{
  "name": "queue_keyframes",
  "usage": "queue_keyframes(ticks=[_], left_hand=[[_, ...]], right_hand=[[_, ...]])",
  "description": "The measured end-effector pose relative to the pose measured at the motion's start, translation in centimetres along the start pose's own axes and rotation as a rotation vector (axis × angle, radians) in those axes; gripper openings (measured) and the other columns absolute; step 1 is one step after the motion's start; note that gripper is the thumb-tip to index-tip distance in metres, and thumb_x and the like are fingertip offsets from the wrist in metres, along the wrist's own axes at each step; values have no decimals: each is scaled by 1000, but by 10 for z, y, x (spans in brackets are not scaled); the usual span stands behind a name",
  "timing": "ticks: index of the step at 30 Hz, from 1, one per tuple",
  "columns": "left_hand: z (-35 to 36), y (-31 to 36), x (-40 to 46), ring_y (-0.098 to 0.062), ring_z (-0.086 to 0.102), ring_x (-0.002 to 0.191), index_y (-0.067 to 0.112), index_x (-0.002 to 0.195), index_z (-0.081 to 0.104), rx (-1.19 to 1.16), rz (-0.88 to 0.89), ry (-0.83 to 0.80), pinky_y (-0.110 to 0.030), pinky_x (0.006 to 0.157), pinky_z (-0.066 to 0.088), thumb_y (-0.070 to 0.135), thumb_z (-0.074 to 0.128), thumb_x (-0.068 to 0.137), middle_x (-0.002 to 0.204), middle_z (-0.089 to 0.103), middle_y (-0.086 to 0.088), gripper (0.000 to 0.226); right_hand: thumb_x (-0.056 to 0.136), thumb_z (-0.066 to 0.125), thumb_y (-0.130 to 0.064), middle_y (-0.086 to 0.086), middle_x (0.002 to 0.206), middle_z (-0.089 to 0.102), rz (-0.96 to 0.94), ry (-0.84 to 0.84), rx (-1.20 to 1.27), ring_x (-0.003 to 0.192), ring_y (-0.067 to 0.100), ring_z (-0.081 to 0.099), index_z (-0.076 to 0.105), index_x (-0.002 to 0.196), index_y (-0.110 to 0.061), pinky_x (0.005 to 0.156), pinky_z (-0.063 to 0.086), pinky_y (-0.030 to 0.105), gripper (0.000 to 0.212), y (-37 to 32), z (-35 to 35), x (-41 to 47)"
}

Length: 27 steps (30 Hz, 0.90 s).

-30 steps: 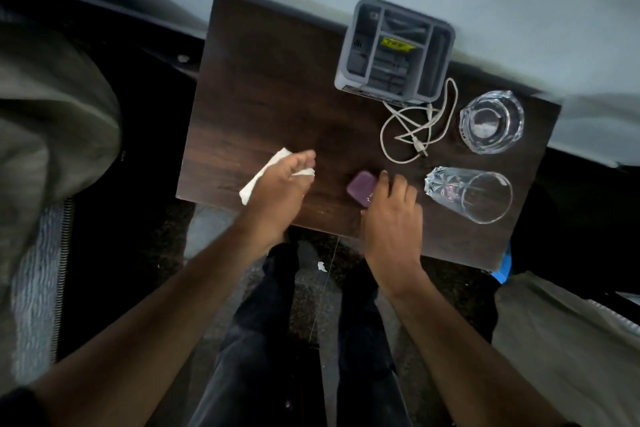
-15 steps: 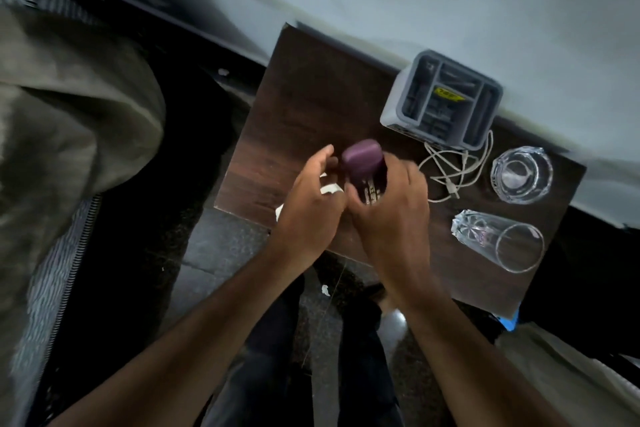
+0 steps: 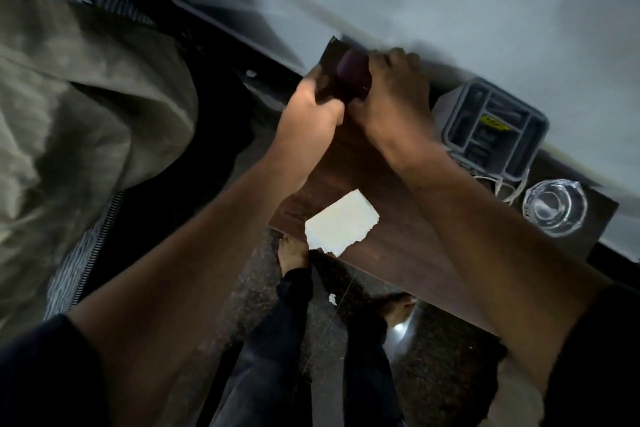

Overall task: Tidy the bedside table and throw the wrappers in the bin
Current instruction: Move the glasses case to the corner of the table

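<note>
**Purple item in both hands, paper not yet binned**

Both hands are up at the far left corner of the worktop. Left hand and right hand each have a closed grip on the small purple case, held between them; it's blurred, so whether it's being opened or just set down, can't tell.

Progress, judged from what lies here: early. The white paper wrapper sits at the near edge of the worktop, partly overhanging, nobody touching it. A small white scrap lies on the floor betw. the feet. No bin in view.

Grey organiser stands at the back by the wall, w/ a white cable loose just in front and a glass dish near the right edge.

Left to do: place the case, tidy cable, bin wrapper & scrap.
</note>
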<state>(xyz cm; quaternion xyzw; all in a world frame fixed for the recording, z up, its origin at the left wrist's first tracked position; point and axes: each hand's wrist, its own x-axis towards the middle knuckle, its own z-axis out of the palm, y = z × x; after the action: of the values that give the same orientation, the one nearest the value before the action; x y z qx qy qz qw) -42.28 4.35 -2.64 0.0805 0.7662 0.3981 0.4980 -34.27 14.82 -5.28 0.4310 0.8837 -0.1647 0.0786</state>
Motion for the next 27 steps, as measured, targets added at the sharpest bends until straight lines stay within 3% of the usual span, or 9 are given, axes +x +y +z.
queue_keyframes(ticks=[3,6,9,13,15,18,20,24,27], left_hand=[[-2,4,17,-23,67,108,19,134,62,6,24,-38,-45,103,54,12,51,65,110,73,-2,70],[-1,-5,32,-26,66,114,21,136,62,21,8,-58,-45,103,54,17,52,60,120,73,-7,76],[5,-2,31,-21,68,97,16,117,66,19,-6,-75,-34,83,56,12,53,65,105,73,-7,54],[14,-2,31,-2,65,73,11,111,67,-56,44,-87,-16,68,51,-2,52,77,90,70,-1,40],[16,-4,31,-5,68,79,9,115,68,-73,68,-76,-20,76,54,-2,53,76,92,71,1,44],[15,-10,25,-24,71,108,13,127,67,-1,107,-23,-41,102,56,6,56,78,113,76,-5,50],[18,-14,12,-24,71,114,21,130,66,92,113,8,-50,105,54,14,59,80,121,75,-3,51],[43,-16,-26,-10,69,101,22,127,64,65,99,-6,-37,94,58,8,53,84,112,72,7,46],[72,-18,-62,-6,64,90,23,122,59,10,85,-201,-24,78,49,-2,50,86,107,68,10,45]], right_hand=[[83,68,-28,14,135,51,-29,-22,-36,129,35,42,53,134,-8,102,37,47,57,3,16,11],[85,68,-27,14,139,49,-59,-27,-69,132,35,39,51,138,-8,102,37,48,58,6,28,16],[86,65,-27,13,141,48,-67,-30,-121,135,34,37,49,140,-9,102,35,49,59,10,33,20],[91,60,-23,11,146,45,-32,-66,-149,139,32,35,44,144,-12,103,33,49,57,6,31,19],[92,57,-23,10,146,45,10,-37,-158,138,31,37,44,144,-14,102,35,48,54,4,25,12],[85,61,-23,7,138,50,68,70,-44,131,29,43,54,132,-17,98,43,44,48,3,6,-14],[80,65,-21,10,131,54,125,142,122,124,31,48,60,126,-15,96,47,44,46,3,-6,-47],[81,67,-10,15,118,61,254,282,464,108,34,55,68,115,-5,90,50,50,34,21,-32,-128],[87,67,-9,8,116,65,349,329,484,109,23,58,70,115,-7,97,47,35,29,55,-58,-182]])
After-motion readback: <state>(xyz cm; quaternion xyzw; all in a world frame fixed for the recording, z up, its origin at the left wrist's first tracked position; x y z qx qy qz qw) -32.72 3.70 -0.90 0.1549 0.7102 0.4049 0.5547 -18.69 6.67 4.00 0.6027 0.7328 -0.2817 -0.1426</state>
